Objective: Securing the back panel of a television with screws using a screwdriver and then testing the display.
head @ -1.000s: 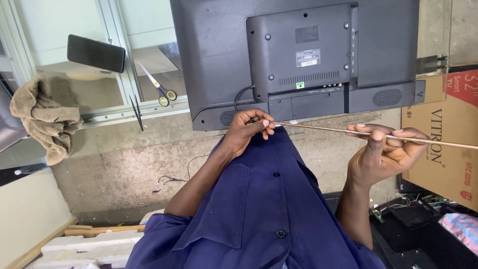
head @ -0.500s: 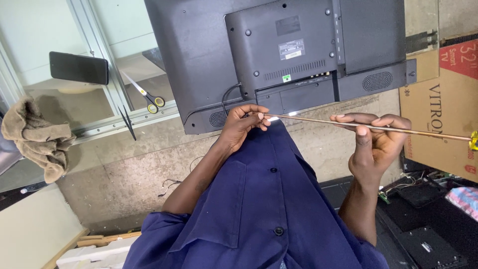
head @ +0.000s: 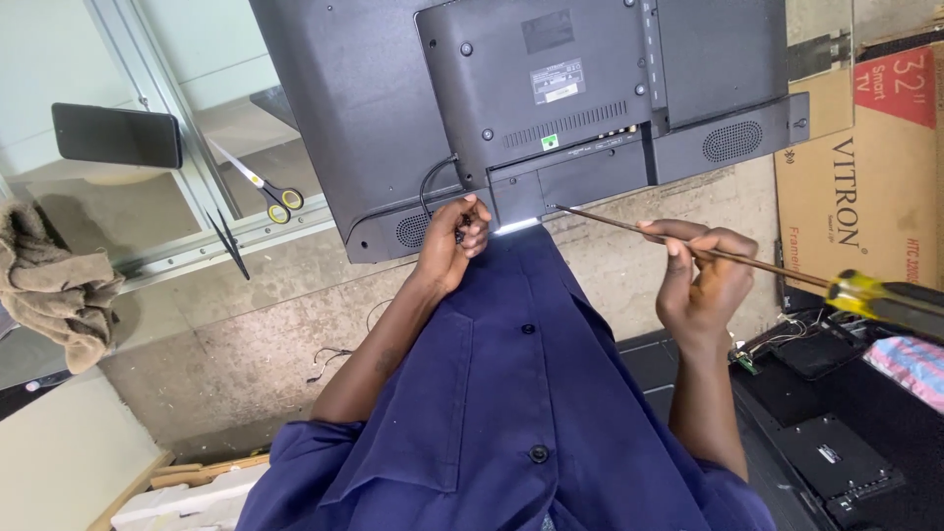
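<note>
Pinching the long screwdriver shaft, the right hand steers its tip to the television back; left hand grip curls around the cable there.

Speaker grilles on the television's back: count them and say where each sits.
2. One speaker grille at the lower edge's right end, one speaker grille beside the left hand. Others may be hidden.

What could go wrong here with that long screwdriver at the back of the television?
1. The right hand grips the screwdriver on its thin shaft, far from the yellow handle, so the tip may slip off and scratch the television's back panel.
2. The left hand sits by the cable near the tip and could get jabbed.
</note>
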